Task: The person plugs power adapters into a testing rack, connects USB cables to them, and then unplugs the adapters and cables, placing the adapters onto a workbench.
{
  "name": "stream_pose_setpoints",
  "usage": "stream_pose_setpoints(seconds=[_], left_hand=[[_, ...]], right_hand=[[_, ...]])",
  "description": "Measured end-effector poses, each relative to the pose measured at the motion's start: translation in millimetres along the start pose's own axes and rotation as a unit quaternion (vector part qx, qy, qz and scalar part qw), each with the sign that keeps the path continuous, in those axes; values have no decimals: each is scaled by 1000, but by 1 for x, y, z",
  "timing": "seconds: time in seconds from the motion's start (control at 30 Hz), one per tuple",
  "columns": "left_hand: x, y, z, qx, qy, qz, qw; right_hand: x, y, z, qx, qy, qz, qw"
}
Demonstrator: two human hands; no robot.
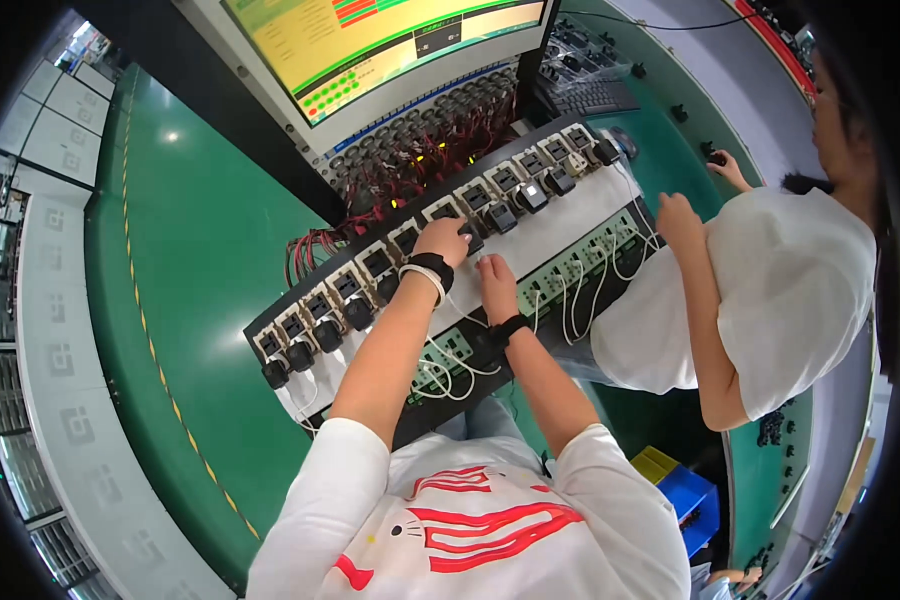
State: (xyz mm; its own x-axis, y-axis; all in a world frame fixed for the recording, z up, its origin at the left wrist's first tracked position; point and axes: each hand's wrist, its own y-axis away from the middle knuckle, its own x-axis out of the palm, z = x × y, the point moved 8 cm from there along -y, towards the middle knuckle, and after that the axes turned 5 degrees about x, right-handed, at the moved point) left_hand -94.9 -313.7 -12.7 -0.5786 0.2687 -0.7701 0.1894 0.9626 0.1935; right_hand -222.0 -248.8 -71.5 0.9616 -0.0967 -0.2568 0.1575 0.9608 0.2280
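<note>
Left hand point(442, 242) grips a black adapter point(473, 238) midway along the socket row point(376, 262), presumably steadying it; right hand point(498, 287), fingers bunched, sits just beside, contents undetermined. Spaced sockets apparently ease handling.

Glossy green floor point(210, 270); yellow-and-black striped line point(141, 310) curves down it. White cabinets point(70, 430) stand far left. Dark keyboard point(595, 97) lies right of lit screen point(390, 50), mouse point(625, 142) near it. Co-worker point(790, 290) at right wears white. Blue bin point(697, 500) sits lower right.
</note>
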Motion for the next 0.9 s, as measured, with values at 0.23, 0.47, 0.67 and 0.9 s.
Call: stream_pose_setpoints(seconds=[0.23,0.47,0.67,0.9], left_hand=[[-5,3,-2,-1,-6,1,1000],[-6,1,-10,-4,10,-14,1000],[-3,-3,-3,-11,-24,19,999],[1,5,-21,-6,-53,-5,999]], right_hand=[[1,3,14,19,52,-40,998],[12,-10,0,72,43,-112,990],[0,-7,11,41,42,-42,997],[-135,66,9,-131,124,-181,967]])
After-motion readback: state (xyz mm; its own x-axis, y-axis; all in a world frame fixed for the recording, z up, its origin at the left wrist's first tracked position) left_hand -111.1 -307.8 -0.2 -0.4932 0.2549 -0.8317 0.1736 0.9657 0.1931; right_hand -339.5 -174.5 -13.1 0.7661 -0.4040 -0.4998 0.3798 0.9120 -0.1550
